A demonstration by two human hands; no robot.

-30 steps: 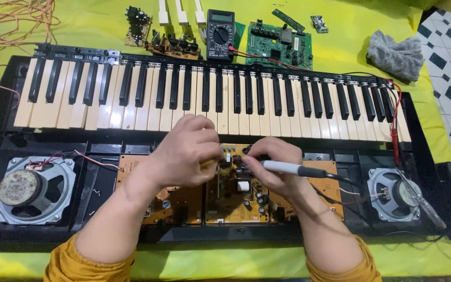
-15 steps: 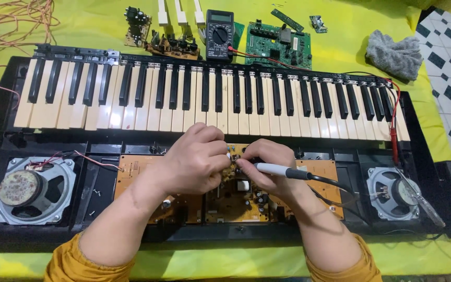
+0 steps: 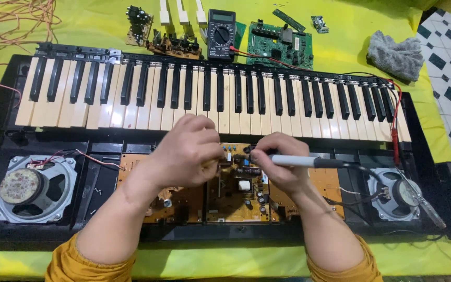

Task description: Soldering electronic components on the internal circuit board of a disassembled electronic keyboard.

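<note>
Over the opened black electronic keyboard (image 3: 6,172), both hands meet at the centre brown circuit board (image 3: 238,196). Right hand (image 3: 277,164) grips a white-and-black pen-shaped soldering iron (image 3: 309,161), tip down at the board's top edge. Left hand (image 3: 189,151) is curled narrow beside it; can't tell what the fingers pinch. Round grey speakers sit left (image 3: 27,188) & right (image 3: 398,193) in the case. Behind the keys, on the yellow-covered bench (image 3: 95,23): black multimeter (image 3: 221,34), green circuit board (image 3: 280,44), grey cloth (image 3: 395,55).
</note>
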